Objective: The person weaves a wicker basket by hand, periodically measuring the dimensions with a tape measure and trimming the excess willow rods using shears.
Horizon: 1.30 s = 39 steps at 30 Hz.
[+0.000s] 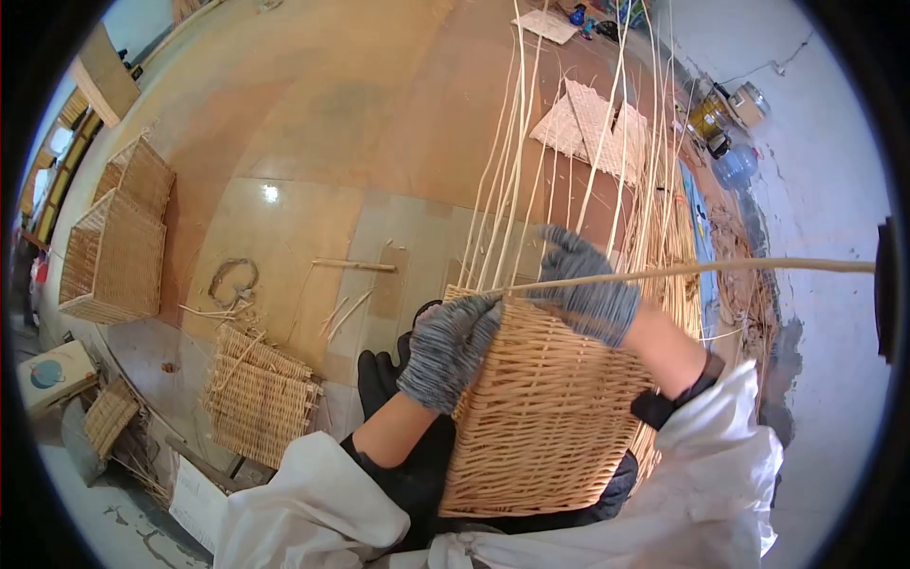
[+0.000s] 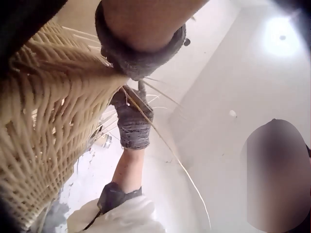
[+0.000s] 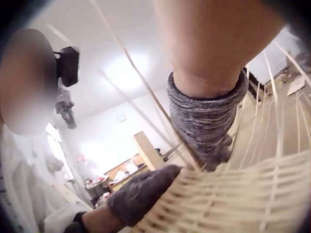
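A half-woven wicker basket (image 1: 550, 408) stands on the person's lap, tall unwoven stakes (image 1: 517, 161) rising from its top edge. The gloved left hand (image 1: 450, 346) grips the basket's top corner, thumb and fingers at the rim where a long wicker strand (image 1: 720, 270) starts. From that corner, the strand runs right across the front of the gloved right hand (image 1: 592, 294). That hand is slightly blurred at the rim among the stakes, its fingers stretched out in the head view. In the right wrist view, the right glove (image 3: 206, 121) reaches over the woven edge, its fingertips partly hidden.
Two woven baskets (image 1: 118, 256) stand on the floor at left, and a flat woven panel (image 1: 256, 394) lies nearer. Cut sticks (image 1: 355, 266) and a coiled loop (image 1: 234, 280) lie on the boards. More woven sheets (image 1: 592, 128), a water jug (image 1: 735, 166) and the wall are at right.
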Available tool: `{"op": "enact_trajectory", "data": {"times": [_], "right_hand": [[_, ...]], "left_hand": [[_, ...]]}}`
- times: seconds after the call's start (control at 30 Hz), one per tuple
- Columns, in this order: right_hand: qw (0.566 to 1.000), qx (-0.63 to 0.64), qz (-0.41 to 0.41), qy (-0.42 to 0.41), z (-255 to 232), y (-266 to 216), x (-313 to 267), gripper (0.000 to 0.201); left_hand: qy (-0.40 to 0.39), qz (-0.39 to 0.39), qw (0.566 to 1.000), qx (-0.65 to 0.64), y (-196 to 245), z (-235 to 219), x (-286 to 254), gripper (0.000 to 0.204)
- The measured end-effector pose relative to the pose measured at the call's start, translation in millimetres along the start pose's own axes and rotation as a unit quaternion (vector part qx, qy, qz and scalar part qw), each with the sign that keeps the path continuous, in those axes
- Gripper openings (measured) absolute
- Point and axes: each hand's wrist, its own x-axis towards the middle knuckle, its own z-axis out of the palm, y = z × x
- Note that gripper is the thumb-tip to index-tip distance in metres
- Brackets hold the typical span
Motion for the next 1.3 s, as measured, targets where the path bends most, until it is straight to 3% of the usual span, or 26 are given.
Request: {"op": "enact_trajectory", "data": {"times": [0.07, 0.1, 0.2, 0.23, 0.33, 0.4, 0.43, 0.5, 0.53, 0.57, 0.63, 0.67, 0.73, 0.8, 0.87, 0.93, 1.03, 1.1, 1.13, 1.17, 1.2, 1.23, 1.3], "right_hand": [[0.992, 0.099, 0.051, 0.052, 13, -11, -9, 0.016], [0.985, 0.144, 0.069, 0.062, 6, -19, -11, 0.017], [0.995, -0.035, 0.085, -0.033, -14, -33, -29, 0.018], [0.992, -0.021, 0.113, 0.048, -4, -36, -37, 0.022], [0.985, -0.025, 0.031, 0.165, 14, -23, -50, 0.021], [0.986, -0.053, 0.054, 0.145, 13, -21, -64, 0.020], [0.987, -0.068, 0.068, 0.132, 11, -20, -74, 0.020], [0.967, 0.018, 0.128, 0.220, 19, -15, -101, 0.019], [0.951, 0.059, 0.153, 0.261, 19, -11, -114, 0.019], [0.955, 0.053, 0.155, 0.248, 12, -2, -125, 0.021], [0.961, -0.092, 0.183, 0.183, 4, 9, -136, 0.018], [0.955, -0.165, 0.195, 0.150, 2, 14, -142, 0.017], [0.936, -0.028, 0.259, 0.235, 31, 33, -141, 0.016], [0.887, 0.124, 0.277, 0.349, 41, 35, -111, 0.017], [0.765, 0.343, 0.445, 0.314, 23, 22, -75, 0.020], [0.834, 0.239, 0.452, 0.208, 34, 40, -47, 0.029], [0.794, 0.339, 0.447, 0.234, 58, 43, -30, 0.038], [0.811, 0.348, 0.377, 0.280, 58, 20, -58, 0.049], [0.750, 0.453, 0.402, 0.266, 20, -20, -72, 0.044], [0.765, 0.363, 0.508, 0.158, -9, -44, -83, 0.036], [0.827, 0.253, 0.454, 0.214, 11, -50, -102, 0.030], [0.869, 0.141, 0.390, 0.268, 31, -54, -120, 0.024], [0.876, 0.042, 0.358, 0.322, 23, -72, -124, 0.020]], "left_hand": [[-0.006, 0.053, 0.990, 0.133, 6, 4, -6, 0.043], [-0.042, -0.003, 0.994, 0.105, 9, 2, -4, 0.053], [-0.038, 0.041, 0.986, 0.156, 12, 0, -8, 0.052], [-0.026, 0.046, 0.983, 0.176, 14, 1, -10, 0.053], [0.003, 0.092, 0.969, 0.230, 24, 2, -14, 0.052], [0.012, 0.158, 0.953, 0.257, 26, -3, -20, 0.048], [-0.022, 0.197, 0.938, 0.284, 29, 1, -23, 0.046], [-0.089, 0.273, 0.900, 0.328, 37, 12, -30, 0.043], [-0.111, 0.222, 0.899, 0.360, 46, 23, -27, 0.043], [-0.131, 0.168, 0.895, 0.393, 60, 39, -18, 0.043], [-0.181, 0.096, 0.857, 0.473, 58, 70, 0, 0.049], [-0.188, 0.074, 0.862, 0.465, 58, 75, 4, 0.050], [-0.203, 0.030, 0.867, 0.453, 58, 82, 8, 0.051], [-0.185, 0.030, 0.871, 0.455, 53, 88, 6, 0.051], [-0.185, 0.029, 0.858, 0.478, 50, 97, 6, 0.051], [-0.156, -0.012, 0.874, 0.461, 56, 103, 6, 0.051], [-0.174, -0.045, 0.878, 0.444, 67, 103, 12, 0.049], [-0.192, -0.067, 0.890, 0.409, 67, 100, 16, 0.045], [-0.184, -0.048, 0.891, 0.413, 64, 99, 15, 0.044], [-0.177, -0.029, 0.891, 0.416, 60, 100, 12, 0.043], [-0.168, -0.009, 0.892, 0.420, 53, 102, 8, 0.043], [-0.042, 0.070, 0.888, 0.452, 39, 110, -7, 0.041], [0.010, 0.126, 0.952, 0.279, 53, 79, -34, 0.044]]}}
